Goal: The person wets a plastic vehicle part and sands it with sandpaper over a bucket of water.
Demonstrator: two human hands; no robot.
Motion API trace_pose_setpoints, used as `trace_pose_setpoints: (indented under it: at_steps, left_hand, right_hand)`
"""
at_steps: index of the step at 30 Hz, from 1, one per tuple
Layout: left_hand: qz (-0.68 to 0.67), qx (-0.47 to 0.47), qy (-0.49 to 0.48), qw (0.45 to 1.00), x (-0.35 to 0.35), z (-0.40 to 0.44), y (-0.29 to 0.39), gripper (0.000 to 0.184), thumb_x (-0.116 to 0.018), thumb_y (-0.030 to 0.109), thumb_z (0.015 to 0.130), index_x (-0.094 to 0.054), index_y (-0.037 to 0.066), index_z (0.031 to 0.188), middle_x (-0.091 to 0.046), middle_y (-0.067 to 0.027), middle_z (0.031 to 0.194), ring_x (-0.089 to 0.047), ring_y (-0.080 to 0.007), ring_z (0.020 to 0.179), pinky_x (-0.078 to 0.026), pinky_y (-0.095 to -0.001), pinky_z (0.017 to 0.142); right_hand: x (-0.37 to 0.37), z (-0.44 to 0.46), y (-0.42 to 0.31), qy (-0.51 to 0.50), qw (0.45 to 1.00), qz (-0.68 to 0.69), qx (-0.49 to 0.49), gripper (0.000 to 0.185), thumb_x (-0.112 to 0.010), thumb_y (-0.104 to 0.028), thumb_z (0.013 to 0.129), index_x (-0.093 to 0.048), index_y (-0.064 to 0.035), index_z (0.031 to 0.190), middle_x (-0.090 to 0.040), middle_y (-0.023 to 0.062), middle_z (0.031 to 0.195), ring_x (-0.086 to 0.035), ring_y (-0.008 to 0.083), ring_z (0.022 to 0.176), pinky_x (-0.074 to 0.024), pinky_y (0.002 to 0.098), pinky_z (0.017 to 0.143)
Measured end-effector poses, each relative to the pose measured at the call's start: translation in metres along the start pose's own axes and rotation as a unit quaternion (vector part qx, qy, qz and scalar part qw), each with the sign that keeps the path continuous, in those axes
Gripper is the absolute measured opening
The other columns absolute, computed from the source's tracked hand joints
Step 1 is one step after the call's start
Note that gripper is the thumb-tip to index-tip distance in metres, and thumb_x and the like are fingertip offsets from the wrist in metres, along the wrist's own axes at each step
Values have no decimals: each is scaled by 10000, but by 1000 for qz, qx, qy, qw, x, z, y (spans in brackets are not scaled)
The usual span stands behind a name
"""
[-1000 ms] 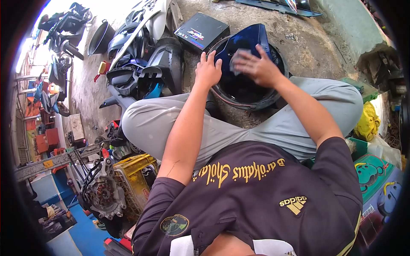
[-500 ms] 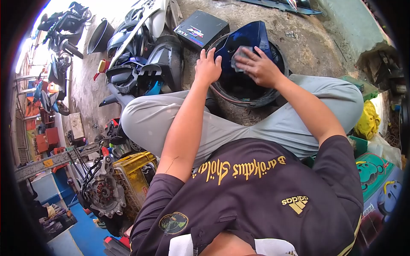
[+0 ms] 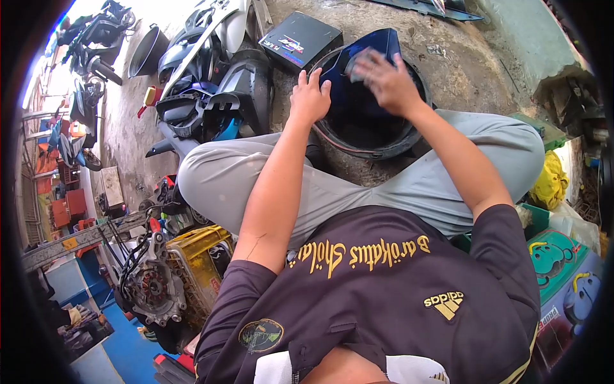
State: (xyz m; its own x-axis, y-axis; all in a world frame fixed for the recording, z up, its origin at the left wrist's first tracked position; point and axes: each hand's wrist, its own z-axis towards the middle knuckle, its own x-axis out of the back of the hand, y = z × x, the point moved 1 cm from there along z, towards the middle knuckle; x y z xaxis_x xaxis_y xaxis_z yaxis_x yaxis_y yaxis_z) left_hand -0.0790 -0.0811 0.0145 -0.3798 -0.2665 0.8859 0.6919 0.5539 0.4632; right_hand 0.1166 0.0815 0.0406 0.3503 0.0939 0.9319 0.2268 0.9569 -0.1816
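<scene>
A glossy dark blue body panel (image 3: 391, 43) stands tilted in a round black basin (image 3: 377, 152) between my crossed legs. My right hand (image 3: 390, 83), slightly blurred by motion, presses a small grey pad (image 3: 353, 68) against the panel's upper face; whether it is cloth or sponge I cannot tell. At the basin's left side is my left hand (image 3: 310, 99), fingers spread and thumb apart, by the panel's left edge. Its contact with the panel is hard to make out. The lower end of the panel fades into the basin's dark inside.
A black box (image 3: 300, 40) sits just beyond the basin. Motorcycle fairings (image 3: 240, 89) are heaped to the left. An engine part (image 3: 153, 285) and a yellow crate (image 3: 201, 256) lie near my left side. At right are a yellow bag (image 3: 551, 179) and a green printed box (image 3: 556, 259).
My right hand has slid up the panel with the grey pad, away from my body. My left hand stays almost where it was.
</scene>
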Motion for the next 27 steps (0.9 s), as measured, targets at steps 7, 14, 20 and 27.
trace_pose_setpoints:
  at_steps: [7, 14, 20, 27]
  left_hand:
    - [-10, -19, 2, 1000, -3, 1, -5, 582, -542, 447, 1056, -467, 186, 1571, -370, -300, 1641, -506, -565, 1362, -432, -609, 1130]
    - [-10, -9, -5, 1000, 2, -2, 0, 589, -547, 445, 1054, -467, 175, 1571, -376, -308, 1634, -518, -563, 1349, -439, -594, 1129]
    - [-5, -5, 4, 1000, 2, -2, -1, 585, -539, 454, 1053, -475, 193, 1572, -377, -297, 1638, -526, -551, 1343, -432, -596, 1131]
    - [-8, -12, 6, 1000, -3, -1, -2, 581, -535, 451, 1055, -472, 192, 1572, -375, -296, 1639, -526, -553, 1341, -434, -612, 1119]
  right_hand:
    - [-14, 20, -10, 2, 995, 5, 96, 396, -616, -279, 1026, -678, -216, 1412, -586, -1, 1553, -433, 266, 1519, -308, 620, 1224]
    - [-9, 15, -5, 17, 999, -27, 35, 410, -622, -266, 1017, -673, -217, 1421, -573, -6, 1568, -422, 279, 1529, -318, 597, 1224]
    - [-1, 7, 17, 29, 999, -1, -30, 457, -637, -232, 991, -647, -218, 1447, -563, -8, 1574, -399, 265, 1548, -325, 632, 1206]
    - [-11, -16, -13, -21, 990, 31, 134, 478, -643, -196, 962, -649, -174, 1440, -545, 21, 1594, -383, 229, 1559, -268, 617, 1235]
